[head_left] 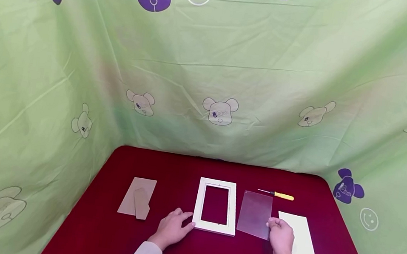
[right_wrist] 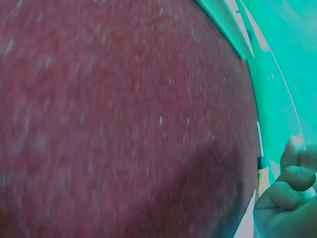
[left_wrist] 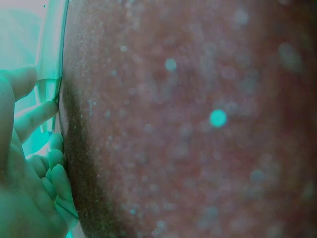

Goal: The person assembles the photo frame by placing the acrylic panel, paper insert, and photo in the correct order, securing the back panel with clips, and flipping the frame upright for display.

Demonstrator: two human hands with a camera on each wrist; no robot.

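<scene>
Head view: hands (head_left: 172, 229) touch a rectangular frame (head_left: 199, 203) and transparent sheet (head_left: 255, 214).

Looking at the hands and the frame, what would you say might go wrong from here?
The clear sheet, pinched by the right hand only at its right edge, might bend or slip. The yellow-handled screwdriver lies near the sheet's far right corner and could be knocked. The white frame, touched by the left hand only near its lower left corner, may shift if bumped.
</scene>
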